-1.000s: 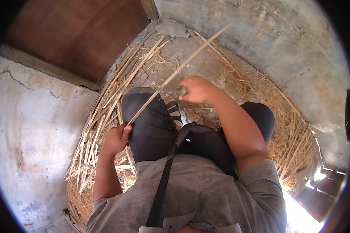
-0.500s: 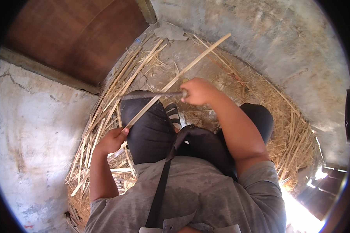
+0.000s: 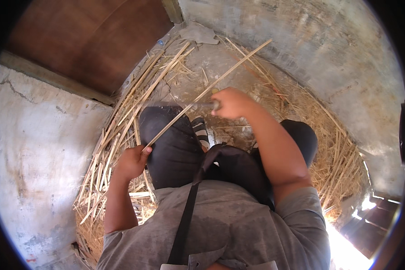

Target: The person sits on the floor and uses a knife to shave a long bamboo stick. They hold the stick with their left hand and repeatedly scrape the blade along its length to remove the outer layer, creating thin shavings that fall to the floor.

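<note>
A long, thin bamboo strip (image 3: 231,68) slants across the view, from my left knee up toward the far wall. Its near end is pinched in my left hand (image 3: 134,161), thumb on top. My right hand (image 3: 231,103) is closed around the handle of a long knife (image 3: 202,105). The blade points left, smeared by motion, and crosses the strip at about its middle; whether the two touch I cannot tell. Both hands are above my bent legs, the left beside the left knee and the right between the knees.
Split bamboo strips (image 3: 144,93) lie piled along the left wall (image 3: 45,157). Shavings (image 3: 333,162) heap up at the right, against the grey wall (image 3: 310,40). A brown wooden panel (image 3: 90,40) stands at the far left. A black strap (image 3: 184,225) crosses my front.
The strip has turned in my left hand and now shows a narrower side. My left hand has shifted slightly right. The knife remains across the strip, its blade more blurred.
</note>
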The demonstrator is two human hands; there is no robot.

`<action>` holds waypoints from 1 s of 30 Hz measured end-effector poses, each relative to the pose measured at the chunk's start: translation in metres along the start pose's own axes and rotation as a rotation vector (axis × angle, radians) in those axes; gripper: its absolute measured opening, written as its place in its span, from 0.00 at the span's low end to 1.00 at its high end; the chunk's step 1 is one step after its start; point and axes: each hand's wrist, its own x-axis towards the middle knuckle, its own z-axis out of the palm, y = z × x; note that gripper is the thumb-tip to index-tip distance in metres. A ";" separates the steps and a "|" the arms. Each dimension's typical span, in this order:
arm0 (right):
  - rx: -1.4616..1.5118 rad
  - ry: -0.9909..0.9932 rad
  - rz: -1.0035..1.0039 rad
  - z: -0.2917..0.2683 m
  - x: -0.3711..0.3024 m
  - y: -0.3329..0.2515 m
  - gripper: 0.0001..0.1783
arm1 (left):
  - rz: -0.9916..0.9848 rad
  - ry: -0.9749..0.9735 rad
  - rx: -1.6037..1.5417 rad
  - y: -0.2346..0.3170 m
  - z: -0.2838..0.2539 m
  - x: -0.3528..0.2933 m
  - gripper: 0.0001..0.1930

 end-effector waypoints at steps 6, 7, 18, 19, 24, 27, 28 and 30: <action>0.314 0.126 0.356 -0.006 0.000 0.067 0.34 | 0.043 0.130 0.058 0.010 0.009 -0.004 0.24; 0.228 0.135 0.277 -0.005 -0.001 0.061 0.34 | 0.035 0.127 0.060 0.010 0.009 -0.005 0.24; 0.338 0.176 0.346 -0.009 -0.001 0.065 0.30 | 0.016 0.094 -0.028 -0.001 0.013 0.002 0.25; 0.299 0.167 0.338 -0.012 -0.002 0.061 0.30 | -0.006 0.082 -0.024 0.002 0.012 0.000 0.25; 0.064 0.024 0.115 -0.011 -0.010 0.034 0.31 | -0.027 0.072 -0.024 0.012 0.009 -0.004 0.25; -0.059 -0.126 0.071 -0.014 -0.013 -0.008 0.30 | 0.019 0.112 0.007 0.007 0.012 -0.007 0.25; -0.041 -0.090 0.049 -0.013 -0.010 -0.002 0.29 | 0.044 0.120 0.024 0.005 0.013 -0.008 0.26; 0.007 -0.024 0.008 -0.010 -0.006 0.026 0.27 | 0.091 0.125 0.062 0.003 0.012 -0.009 0.26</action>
